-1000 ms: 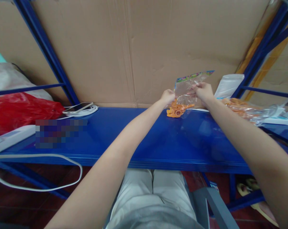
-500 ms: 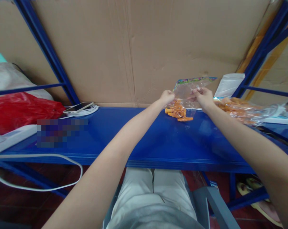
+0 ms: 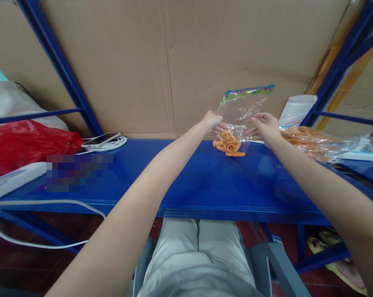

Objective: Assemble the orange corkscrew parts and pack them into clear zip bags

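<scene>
A clear plastic bag (image 3: 240, 108) with a colourful printed strip along its top stands between my two hands, above the back of the blue table. My left hand (image 3: 213, 121) is closed on the bag's left side. At the opposite side, my right hand (image 3: 266, 127) pinches the film between thumb and fingers. Several orange plastic pieces (image 3: 230, 146) lie in a small heap at the bag's lower end. Whether all of them are inside the film I cannot tell. Their exact kind is unclear.
Right of my hands lies another clear bag (image 3: 313, 142) of orange pieces, with a white packet (image 3: 298, 109) behind it. On the left are a coiled white cable (image 3: 109, 143) and a red plastic bag (image 3: 31, 140). Cardboard (image 3: 127, 70) backs the blue table (image 3: 199, 185).
The bag's printed top has risen and shifted slightly left, and the film looks more spread out. My left hand has moved a little up and left with it. The orange heap has barely shifted.
</scene>
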`<state>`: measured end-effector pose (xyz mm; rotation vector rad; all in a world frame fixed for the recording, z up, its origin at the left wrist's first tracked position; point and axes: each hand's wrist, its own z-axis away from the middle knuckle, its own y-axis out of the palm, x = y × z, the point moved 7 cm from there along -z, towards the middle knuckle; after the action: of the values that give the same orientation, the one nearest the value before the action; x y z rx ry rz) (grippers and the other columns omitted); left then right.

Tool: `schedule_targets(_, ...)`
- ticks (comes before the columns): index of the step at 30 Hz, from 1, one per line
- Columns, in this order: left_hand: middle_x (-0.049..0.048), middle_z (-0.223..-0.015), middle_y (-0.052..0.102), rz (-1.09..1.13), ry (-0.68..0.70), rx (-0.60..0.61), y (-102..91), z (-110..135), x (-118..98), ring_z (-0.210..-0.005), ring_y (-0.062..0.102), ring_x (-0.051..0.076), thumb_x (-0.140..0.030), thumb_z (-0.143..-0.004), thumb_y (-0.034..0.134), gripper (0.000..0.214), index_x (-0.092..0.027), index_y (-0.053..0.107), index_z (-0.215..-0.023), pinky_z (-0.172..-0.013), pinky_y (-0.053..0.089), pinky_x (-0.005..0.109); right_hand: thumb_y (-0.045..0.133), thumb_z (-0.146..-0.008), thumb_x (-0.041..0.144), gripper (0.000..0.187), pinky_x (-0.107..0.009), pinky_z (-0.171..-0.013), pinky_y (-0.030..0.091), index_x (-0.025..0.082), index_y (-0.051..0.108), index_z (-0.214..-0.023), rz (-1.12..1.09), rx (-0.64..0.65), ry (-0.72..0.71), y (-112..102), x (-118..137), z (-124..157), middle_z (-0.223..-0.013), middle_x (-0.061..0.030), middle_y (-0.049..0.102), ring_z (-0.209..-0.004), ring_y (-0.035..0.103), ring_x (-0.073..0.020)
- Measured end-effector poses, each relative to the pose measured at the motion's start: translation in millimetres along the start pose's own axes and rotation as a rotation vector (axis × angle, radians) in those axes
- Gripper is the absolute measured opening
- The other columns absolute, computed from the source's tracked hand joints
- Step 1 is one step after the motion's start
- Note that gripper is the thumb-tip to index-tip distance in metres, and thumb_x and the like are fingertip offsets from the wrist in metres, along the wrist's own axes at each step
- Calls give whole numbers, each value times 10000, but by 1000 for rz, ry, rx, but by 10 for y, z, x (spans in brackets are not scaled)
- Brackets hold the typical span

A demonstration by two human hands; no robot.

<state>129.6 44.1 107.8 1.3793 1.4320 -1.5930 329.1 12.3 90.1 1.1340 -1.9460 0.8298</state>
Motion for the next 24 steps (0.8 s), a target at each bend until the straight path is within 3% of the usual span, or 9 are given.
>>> schedule_targets(7,79,-641,689,30,11,-23,-173,95,-106,-661,698,188,-278,-886,559,267,-130,525,-1105,-703,520,295,656,-793,337,261,-275,-427,500,219,549,-1000,28,3,54,32,76,139,-977,-63,671,-451,563,-98)
schedule_targets(16,84,-678,700,9,2,-45,-355,153,-103,-679,704,185,-277,-911,547,244,-130,516,-1103,-756,534,329,746,-733,380,289,-220,-377,450,193,573,-870,14,197,194,253,0,354,-930,-54,689,-412,487,-55)
schedule_targets(20,86,-680,696,12,-8,-57,-402,176,-41,-664,702,195,-268,-892,579,241,-138,530,-1089,-760,533,347,762,-703,406,351,-246,-485,524,185,610,-929,70,280,180,366,-140,484,-944,-69,694,-585,619,-122)
schedule_targets(24,90,-670,692,53,-4,-105,-502,193,-43,-678,704,213,-253,-874,600,216,-154,550,-1060,-749,527,358,763,-684,399,468,-385,-794,570,187,622,-1076,225,458,56,530,-300,639,-1105,-107,676,-918,677,-232)
